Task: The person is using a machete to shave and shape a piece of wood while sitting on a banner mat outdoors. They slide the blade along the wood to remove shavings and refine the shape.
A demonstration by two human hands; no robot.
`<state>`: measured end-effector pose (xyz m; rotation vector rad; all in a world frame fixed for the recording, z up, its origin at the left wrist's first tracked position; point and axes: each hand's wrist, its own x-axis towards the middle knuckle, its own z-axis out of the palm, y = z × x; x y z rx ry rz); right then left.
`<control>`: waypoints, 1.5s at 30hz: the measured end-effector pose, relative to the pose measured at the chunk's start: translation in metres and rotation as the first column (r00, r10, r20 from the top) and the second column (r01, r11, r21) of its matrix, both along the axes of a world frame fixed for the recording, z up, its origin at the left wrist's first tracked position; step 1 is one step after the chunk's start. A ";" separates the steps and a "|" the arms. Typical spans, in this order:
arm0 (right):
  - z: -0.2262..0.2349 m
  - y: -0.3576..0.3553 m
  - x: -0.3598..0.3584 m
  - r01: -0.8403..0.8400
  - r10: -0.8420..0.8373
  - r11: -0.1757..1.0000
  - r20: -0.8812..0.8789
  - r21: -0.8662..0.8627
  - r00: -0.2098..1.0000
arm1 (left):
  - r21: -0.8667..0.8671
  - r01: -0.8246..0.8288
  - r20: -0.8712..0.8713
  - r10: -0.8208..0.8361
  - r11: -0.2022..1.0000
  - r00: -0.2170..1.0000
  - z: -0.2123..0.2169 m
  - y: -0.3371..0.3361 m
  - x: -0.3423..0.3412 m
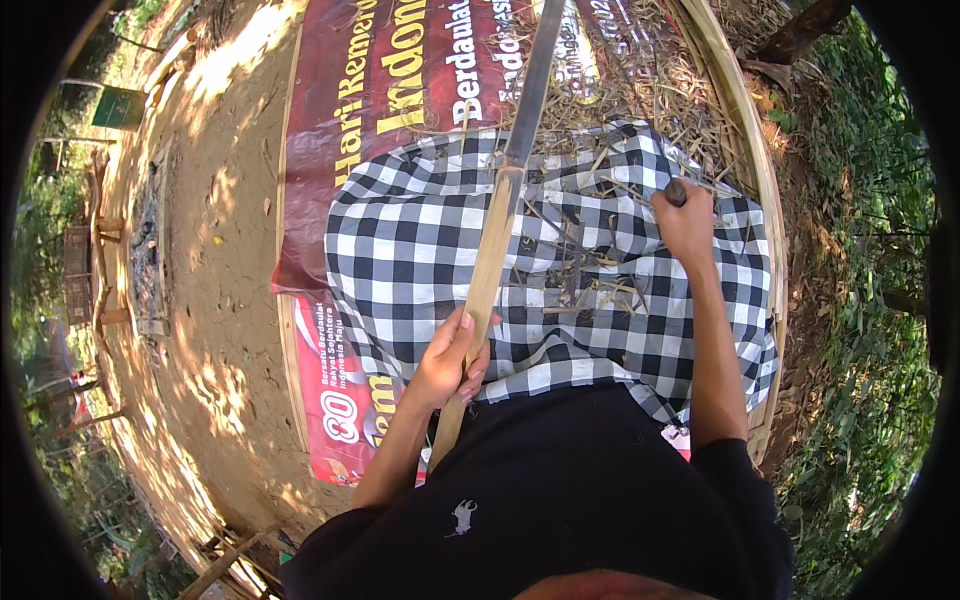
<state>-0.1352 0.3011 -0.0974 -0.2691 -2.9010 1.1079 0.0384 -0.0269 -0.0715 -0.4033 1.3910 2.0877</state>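
My left hand (450, 360) is closed around a pale, flat wooden strip (488, 250), which slants up and away from my waist. Its far end meets a long grey blade-like piece (535, 85); whether the two are joined I cannot tell. Over my lap lies a black-and-white checked cloth (420, 265), strewn with thin shavings (590, 265). To the right, my right hand (688, 225) is wrapped around a dark, round-ended handle (676, 192). The rest of that tool is hidden, and it is apart from the strip.
Beneath me a red printed banner (330, 150) covers a low platform with a pale wooden edge (735, 90). Dry shavings (690, 110) pile up at its far right. Bare earth (215, 250) stretches to the left, and green plants (870, 250) grow on the right.
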 end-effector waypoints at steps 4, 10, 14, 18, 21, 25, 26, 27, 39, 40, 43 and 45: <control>0.014 -0.025 0.031 -0.172 0.168 0.983 0.067 0.070 0.984 | 0.013 -0.028 -0.004 0.028 1.000 1.000 0.005 0.000 -0.017; 0.021 -0.082 0.061 -0.355 0.356 0.929 0.004 0.101 0.934 | 0.114 -0.111 -0.112 0.124 0.987 0.986 0.005 -0.025 -0.006; 0.032 -0.126 0.075 -0.466 0.467 0.884 -0.021 0.018 0.884 | 0.331 -0.186 -0.253 0.277 0.925 0.927 0.003 -0.049 0.022; 0.040 -0.167 0.080 -0.670 0.652 0.734 -0.156 -0.111 0.742 | 0.140 -0.283 -0.325 0.314 0.949 0.892 0.022 -0.072 0.056; 0.041 -0.192 0.078 -0.761 0.739 0.634 -0.184 -0.139 0.648 | -0.124 -0.403 -0.248 0.365 0.907 0.897 0.054 -0.077 0.080; 0.048 -0.222 0.075 -0.865 0.852 0.492 -0.147 -0.102 0.502 | -0.290 -0.523 -0.264 0.459 0.801 0.848 0.074 -0.076 0.118; 0.050 -0.227 0.073 -0.884 0.872 0.465 -0.142 -0.055 0.468 | -0.329 -0.538 -0.278 0.465 0.776 0.841 0.076 -0.078 0.122; 0.052 -0.230 0.072 -0.898 0.889 0.441 -0.137 -0.009 0.438 | -0.339 -0.540 -0.265 0.472 0.771 0.841 0.072 -0.079 0.128; 0.042 -0.222 0.079 -0.914 0.904 0.402 -0.178 0.053 0.388 | -0.168 -0.593 -0.378 0.504 0.787 0.776 0.051 -0.075 0.124; 0.039 -0.216 0.079 -0.900 0.889 0.436 -0.162 0.020 0.428 | -0.121 -0.611 -0.426 0.515 0.782 0.744 0.046 -0.071 0.122; 0.041 -0.199 0.076 -0.843 0.838 0.535 -0.154 0.050 0.523 | -0.137 -0.502 -0.362 0.429 0.854 0.828 0.051 -0.069 0.108; 0.043 -0.188 0.071 -0.797 0.794 0.600 -0.176 0.072 0.582 | -0.121 -0.403 -0.245 0.366 0.907 0.898 0.065 -0.071 0.088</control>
